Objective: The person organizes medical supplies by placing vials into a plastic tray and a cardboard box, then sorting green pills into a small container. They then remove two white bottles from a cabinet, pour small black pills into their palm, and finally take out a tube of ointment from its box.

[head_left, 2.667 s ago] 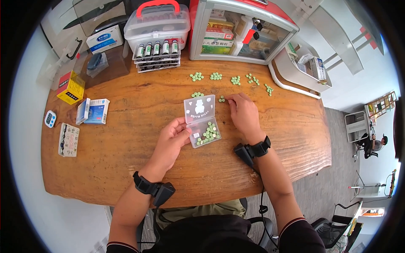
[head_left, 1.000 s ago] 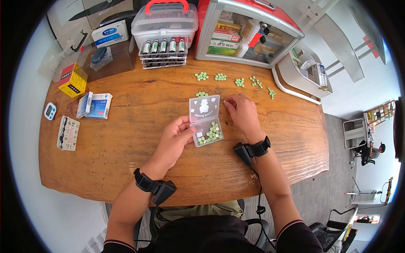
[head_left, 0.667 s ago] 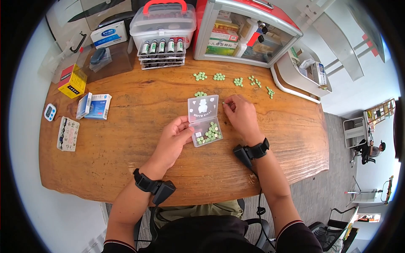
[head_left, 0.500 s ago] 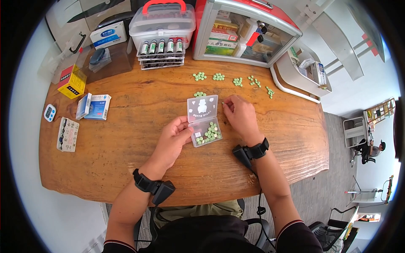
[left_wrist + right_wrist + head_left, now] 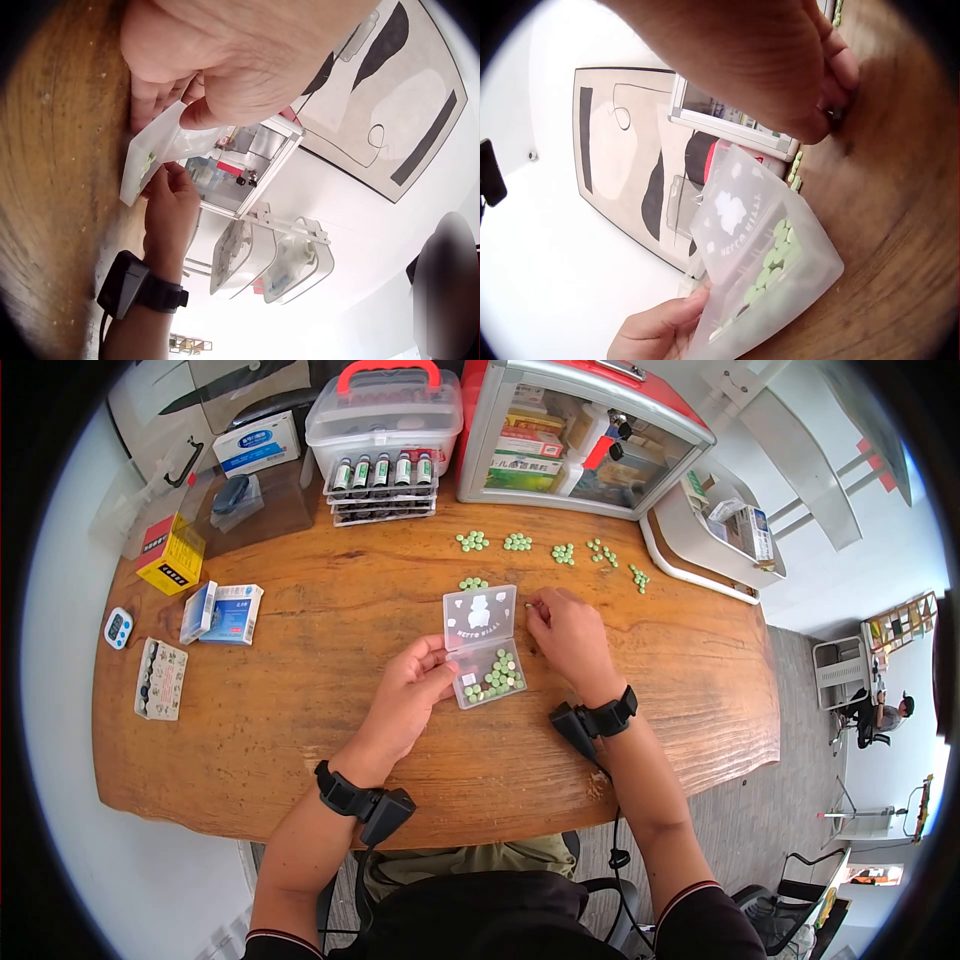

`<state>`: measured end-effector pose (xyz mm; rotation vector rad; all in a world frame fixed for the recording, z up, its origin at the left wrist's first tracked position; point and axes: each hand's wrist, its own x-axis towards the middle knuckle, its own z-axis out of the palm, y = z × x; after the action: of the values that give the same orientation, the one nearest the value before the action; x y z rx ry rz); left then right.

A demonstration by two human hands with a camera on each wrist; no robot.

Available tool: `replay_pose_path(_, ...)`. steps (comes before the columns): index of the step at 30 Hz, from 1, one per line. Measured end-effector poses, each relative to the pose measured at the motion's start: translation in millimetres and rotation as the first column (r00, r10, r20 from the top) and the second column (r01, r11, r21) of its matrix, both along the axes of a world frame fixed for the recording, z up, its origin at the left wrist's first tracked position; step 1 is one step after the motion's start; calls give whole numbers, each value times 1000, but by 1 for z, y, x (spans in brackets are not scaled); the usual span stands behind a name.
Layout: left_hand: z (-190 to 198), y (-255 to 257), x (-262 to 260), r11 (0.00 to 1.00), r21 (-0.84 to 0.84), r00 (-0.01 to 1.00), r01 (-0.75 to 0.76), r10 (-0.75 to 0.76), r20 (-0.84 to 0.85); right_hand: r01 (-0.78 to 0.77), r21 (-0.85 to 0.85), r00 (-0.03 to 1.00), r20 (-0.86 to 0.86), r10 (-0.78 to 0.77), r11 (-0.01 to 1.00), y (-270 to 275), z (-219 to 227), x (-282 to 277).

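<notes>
My left hand [image 5: 410, 682] holds a clear plastic pill case [image 5: 479, 618] by its left side, thumb over the edge. Its lid stands raised, printed with a white figure and lettering. Green tablets [image 5: 505, 672] lie in the case's lower half, a few of them paler. To the right of the lid, my right hand [image 5: 572, 640] is close over the table, thumb and forefinger pinching a small green tablet [image 5: 529, 605]. In the right wrist view the curled fingers mostly hide that tablet. Behind the lid sits a partly covered cluster of tablets [image 5: 474, 584].
Several tablet piles [image 5: 517, 542] form a row toward the back of the wooden table [image 5: 300, 710]. Behind them stand a clear box with vials [image 5: 382, 430] and a glass-fronted medicine cabinet [image 5: 585, 445]. Medicine boxes [image 5: 233, 613] and a timer [image 5: 118, 628] lie at left.
Earlier, loose tablets lay on the table by my right fingertips; now only one shows, between them. The right fingers have shifted slightly. My left hand keeps its hold on the case.
</notes>
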<state>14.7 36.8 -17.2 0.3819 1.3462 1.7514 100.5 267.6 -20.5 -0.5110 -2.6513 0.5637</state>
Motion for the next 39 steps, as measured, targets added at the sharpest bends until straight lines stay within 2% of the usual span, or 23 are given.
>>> replay_pose_path(8,-1,0,0,1000,4,1000,-4,4,4,-33,88,999,27,31,996,-7,-6,9)
replay_pose_path(10,-1,-1,0,1000,16,1000,2,-2,8,-37,-80,992,-126,27,996,-6,-5,11)
replay_pose_path(11,-1,0,-1,1000,14,1000,-2,2,8,-41,-82,991,-127,30,996,-9,1,12)
replay_pose_path(13,-3,0,0,999,30,999,-23,22,30,-105,-240,993,-72,90,965,-22,23,19)
replay_pose_path(14,-4,-1,0,999,26,999,-22,21,35,-103,-244,994,-68,89,964,-31,35,22)
replay_pose_path(16,-3,0,-1,1000,9,1000,-14,14,19,-252,-442,964,-36,263,861,-44,54,25)
replay_pose_path(17,-3,1,-1,1000,8,1000,-11,11,18,-249,-443,965,-37,260,861,-41,50,25)
replay_pose_path(19,-3,-1,-2,1000,17,1000,-1,1,15,-140,-363,988,-112,107,921,-33,38,21)
replay_pose_path(20,-2,-1,-2,1000,16,1000,-6,6,12,-146,-363,987,-114,111,920,-28,35,19)
replay_pose_path(22,0,0,-1,1000,9,1000,-6,6,16,44,-359,999,-11,-51,932,-16,29,21)
replay_pose_path(24,-1,0,-1,1000,6,1000,-4,4,13,47,-335,997,-40,-64,941,-9,25,24)
replay_pose_path(26,-1,0,-1,1000,3,1000,0,0,8,136,-367,991,53,-125,920,-5,27,26)
replay_pose_path(30,-1,0,-2,1000,-2,1000,6,-6,2,175,-372,982,130,-135,912,-4,31,26)
replay_pose_path(32,-1,0,-1,1000,-4,1000,6,-6,4,97,-246,994,66,-83,964,-2,20,26)
replay_pose_path(39,-1,0,-1,1000,-4,1000,1,-1,4,58,-224,994,108,-34,973,-5,21,25)
